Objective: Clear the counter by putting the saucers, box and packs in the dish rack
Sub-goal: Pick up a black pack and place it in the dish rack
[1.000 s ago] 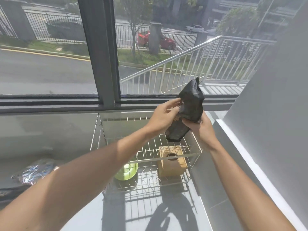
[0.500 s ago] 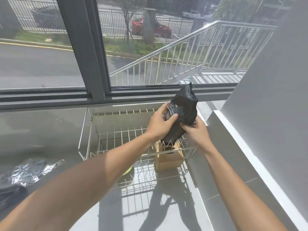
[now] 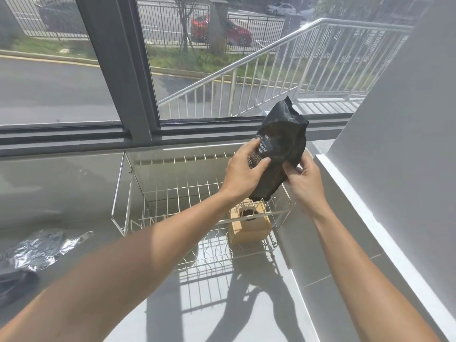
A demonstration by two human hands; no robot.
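Window (image 3: 61,90): fills the far side of the scene, dark frame, a road, a metal railing and a red car outside
Counter (image 3: 222,304): pale glossy surface running from near to far below the window, sunlit with shadows of the arms on it
Wall (image 3: 407,156): white, rising along the right edge of the counter
Dish rack (image 3: 172,198): wire rack standing on the far part of the counter, just under the window sill
Silver pack (image 3: 42,250): crinkled foil pack lying flat on the counter at the near left, well apart from the rack
Black pack (image 3: 281,149): dark bag with pale lettering, held upright and tilted above the right end of the rack, its lower end just over the box
Box (image 3: 249,227): tan cardboard box with a round hole in its top, standing inside the rack at its right end
Left hand (image 3: 244,172): closed around the left side of the black pack, thumb across the lettering
Right hand (image 3: 304,180): gripping the lower right edge of the black pack with fingers curled against it
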